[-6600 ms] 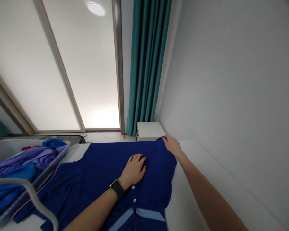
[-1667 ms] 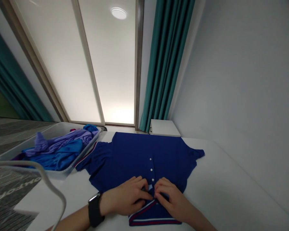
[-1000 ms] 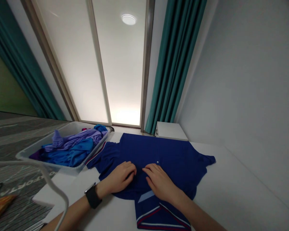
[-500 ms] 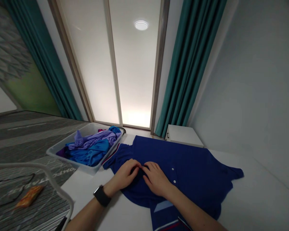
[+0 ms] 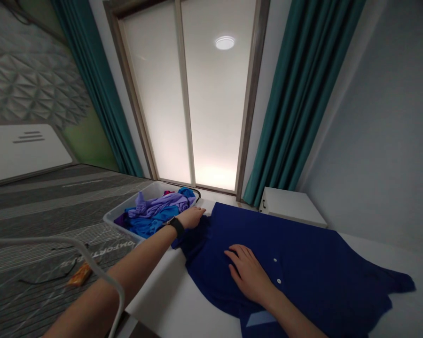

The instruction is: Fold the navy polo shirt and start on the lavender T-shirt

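A navy blue polo shirt (image 5: 313,263) lies spread on the white table (image 5: 183,293), two white buttons showing near its middle. My left hand (image 5: 192,217), a dark watch on the wrist, reaches to the far left part of the shirt. Its fingers are closed at the sleeve, which bunches beneath the hand; the fingertips are partly hidden. On the shirt's front, left of the buttons, rests my right hand (image 5: 248,272), open and flat with fingers somewhat apart. A light blue patch (image 5: 261,318) shows near the right forearm.
Beside my left forearm stands a clear plastic bin (image 5: 114,213) holding purple and blue clothes (image 5: 158,206). A white box (image 5: 292,206) sits behind the shirt. A pale curved tube (image 5: 91,263) crosses the lower left, over a grey patterned surface with an orange packet (image 5: 80,274).
My left hand has moved from beside the right hand, away from me to the sleeve near the bin. The right hand stays on the shirt, fingers flatter. The view has shifted left.
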A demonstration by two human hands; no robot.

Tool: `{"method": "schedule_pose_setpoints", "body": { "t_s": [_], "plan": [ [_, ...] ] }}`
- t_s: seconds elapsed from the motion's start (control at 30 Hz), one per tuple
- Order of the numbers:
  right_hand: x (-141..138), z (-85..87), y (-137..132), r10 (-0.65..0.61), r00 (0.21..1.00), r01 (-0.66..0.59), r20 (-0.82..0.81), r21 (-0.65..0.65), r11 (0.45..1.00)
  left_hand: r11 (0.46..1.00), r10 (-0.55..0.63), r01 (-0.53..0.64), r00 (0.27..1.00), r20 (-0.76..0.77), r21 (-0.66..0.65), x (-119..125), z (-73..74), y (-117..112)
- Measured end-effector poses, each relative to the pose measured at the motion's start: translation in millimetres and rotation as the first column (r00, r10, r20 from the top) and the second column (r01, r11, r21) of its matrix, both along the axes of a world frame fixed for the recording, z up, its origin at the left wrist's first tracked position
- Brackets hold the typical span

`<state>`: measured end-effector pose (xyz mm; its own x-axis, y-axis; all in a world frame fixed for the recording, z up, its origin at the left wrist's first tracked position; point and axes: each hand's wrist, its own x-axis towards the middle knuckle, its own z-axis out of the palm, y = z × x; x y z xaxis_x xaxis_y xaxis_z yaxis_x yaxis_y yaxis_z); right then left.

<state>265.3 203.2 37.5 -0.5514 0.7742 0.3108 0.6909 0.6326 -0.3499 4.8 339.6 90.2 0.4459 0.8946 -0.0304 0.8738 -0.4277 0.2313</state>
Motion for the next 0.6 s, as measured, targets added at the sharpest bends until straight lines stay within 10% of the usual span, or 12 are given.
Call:
{"method": "schedule_pose_setpoints", "body": {
  "t_s": [0.27, 0.6],
  "plan": [
    [1, -1.4, 1, 0.012, 1.0, -0.012, -0.011, 0.01, 1.0, 0.995, 0.019, -0.017, 1.0, 0.025, -0.097, 10, 0.0, 22],
    [2, -1.1, 0, 0.009, 1.0, -0.009, -0.01, -0.004, 1.0, 0.968, 0.059, 0.008, 0.964, 0.258, -0.252, -9, 37.1, 17]
  ]
}}
